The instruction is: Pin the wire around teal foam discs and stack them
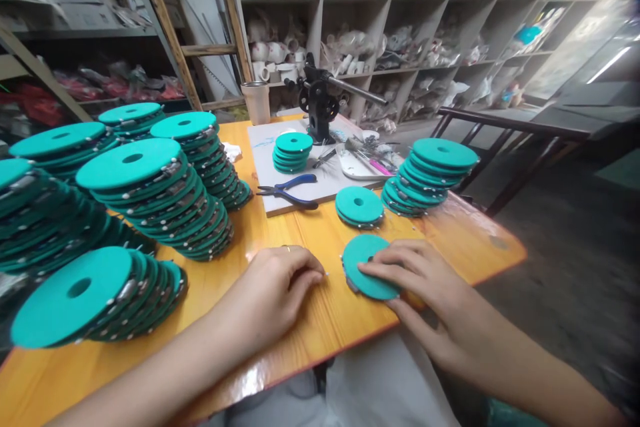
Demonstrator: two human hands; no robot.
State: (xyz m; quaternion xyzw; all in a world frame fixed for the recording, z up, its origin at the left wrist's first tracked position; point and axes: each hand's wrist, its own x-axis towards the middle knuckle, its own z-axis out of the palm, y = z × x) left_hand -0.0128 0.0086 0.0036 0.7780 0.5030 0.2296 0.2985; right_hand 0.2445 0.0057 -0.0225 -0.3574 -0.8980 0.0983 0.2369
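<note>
Fingers of the right hand [420, 280] press flat on a teal disc [367, 267] at the near table edge [300, 340], pinning it; the left hand [277, 297] (curled, pinching something tiny, perhaps a pin) rests beside it, stacks [150, 193] left.

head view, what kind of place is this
Likely a small workshop or hardware storeroom: stacks of teal discs on an orange worktable, pliers by a hand-crank machine, and wall shelves of white pipe fittings.
</note>
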